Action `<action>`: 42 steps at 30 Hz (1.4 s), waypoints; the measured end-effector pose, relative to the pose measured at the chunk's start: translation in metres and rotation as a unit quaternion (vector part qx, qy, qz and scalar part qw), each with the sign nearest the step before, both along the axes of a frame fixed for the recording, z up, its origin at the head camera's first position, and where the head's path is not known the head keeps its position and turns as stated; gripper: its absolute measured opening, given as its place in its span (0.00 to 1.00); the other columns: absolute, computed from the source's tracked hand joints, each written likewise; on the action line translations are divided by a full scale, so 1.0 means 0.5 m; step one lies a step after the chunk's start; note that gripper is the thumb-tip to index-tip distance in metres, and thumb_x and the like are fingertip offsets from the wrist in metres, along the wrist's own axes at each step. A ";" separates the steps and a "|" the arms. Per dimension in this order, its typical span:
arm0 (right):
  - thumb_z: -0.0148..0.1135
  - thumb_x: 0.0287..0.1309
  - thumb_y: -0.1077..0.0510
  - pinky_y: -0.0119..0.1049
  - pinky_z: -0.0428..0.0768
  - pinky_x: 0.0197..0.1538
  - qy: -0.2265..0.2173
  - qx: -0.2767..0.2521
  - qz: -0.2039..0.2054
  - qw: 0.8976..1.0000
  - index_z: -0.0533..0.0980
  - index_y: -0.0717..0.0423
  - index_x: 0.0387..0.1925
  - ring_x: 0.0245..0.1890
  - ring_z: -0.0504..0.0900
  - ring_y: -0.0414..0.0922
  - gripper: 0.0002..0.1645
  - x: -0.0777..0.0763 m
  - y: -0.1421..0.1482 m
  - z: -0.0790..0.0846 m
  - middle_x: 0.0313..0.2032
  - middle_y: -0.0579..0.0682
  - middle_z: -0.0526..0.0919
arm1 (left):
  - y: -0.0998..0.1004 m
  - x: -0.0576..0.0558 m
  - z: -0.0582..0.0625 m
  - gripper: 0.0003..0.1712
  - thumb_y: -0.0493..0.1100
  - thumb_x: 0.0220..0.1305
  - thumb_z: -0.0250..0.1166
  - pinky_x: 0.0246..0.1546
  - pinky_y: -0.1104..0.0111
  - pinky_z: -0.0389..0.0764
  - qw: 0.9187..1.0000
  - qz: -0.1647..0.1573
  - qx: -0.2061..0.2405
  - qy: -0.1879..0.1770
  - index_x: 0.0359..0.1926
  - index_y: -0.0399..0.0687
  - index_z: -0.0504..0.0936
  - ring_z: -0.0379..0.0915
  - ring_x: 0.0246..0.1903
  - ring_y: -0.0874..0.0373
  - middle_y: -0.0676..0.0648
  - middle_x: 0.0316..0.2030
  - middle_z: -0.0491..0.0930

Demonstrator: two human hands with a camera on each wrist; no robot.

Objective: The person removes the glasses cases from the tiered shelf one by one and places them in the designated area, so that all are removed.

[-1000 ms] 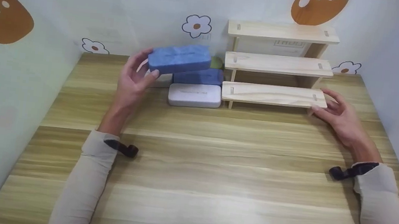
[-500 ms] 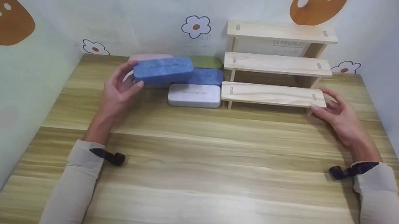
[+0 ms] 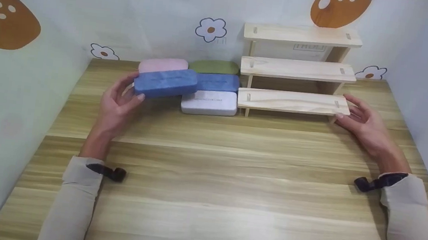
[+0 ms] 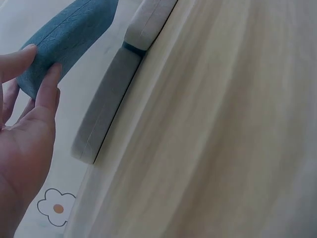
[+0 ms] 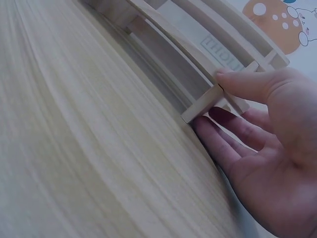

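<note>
My left hand [image 3: 113, 104] holds a blue glasses case [image 3: 168, 82] by its left end, thumb in front. In the left wrist view this blue case [image 4: 69, 42] is raised above a whitish case [image 4: 106, 104], which the head view hides. Beside it are a second blue case [image 3: 220, 82], a white case [image 3: 209, 102], a green case [image 3: 215, 67] and a pink case [image 3: 164, 65]. My right hand [image 3: 368, 129] grips the right end of the lowest board of a three-step wooden rack [image 3: 294, 102]; in the right wrist view the thumb [image 5: 242, 84] lies on the board.
The rack's middle board [image 3: 298, 69] and top board [image 3: 302, 35] rise behind the lowest one. A patterned backdrop [image 3: 169, 18] stands behind, with side walls left and right. The wood-grain table [image 3: 227, 178] stretches toward me.
My left hand has moved left and toward me with the blue case, lowering it. The pink case and more of the green one have come into sight. My right hand stays at the rack.
</note>
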State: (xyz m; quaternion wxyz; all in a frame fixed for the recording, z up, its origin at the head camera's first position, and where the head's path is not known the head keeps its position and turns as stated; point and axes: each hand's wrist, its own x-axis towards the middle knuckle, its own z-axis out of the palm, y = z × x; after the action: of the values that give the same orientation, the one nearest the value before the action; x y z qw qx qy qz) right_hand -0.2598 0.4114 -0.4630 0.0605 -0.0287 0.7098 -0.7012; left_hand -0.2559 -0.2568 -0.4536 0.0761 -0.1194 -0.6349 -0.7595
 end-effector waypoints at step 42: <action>0.67 0.71 0.69 0.22 0.83 0.61 0.005 -0.004 0.006 1.000 0.59 0.54 0.83 0.62 0.85 0.33 0.46 0.001 0.003 -0.007 0.68 0.46 0.79 | -0.131 0.026 -0.034 0.40 0.28 0.68 0.71 0.69 0.74 0.80 0.988 -0.028 -0.125 -0.091 0.79 0.44 0.69 0.59 0.82 0.40 0.40 0.83 0.60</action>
State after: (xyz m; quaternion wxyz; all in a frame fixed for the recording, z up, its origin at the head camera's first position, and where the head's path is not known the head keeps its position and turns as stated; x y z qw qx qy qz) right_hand -0.2590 0.4130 -0.4664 0.0614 -0.0364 0.7073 -0.7033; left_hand -0.2430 -0.3222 -0.4703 -0.0190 -0.0759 -0.7254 -0.6839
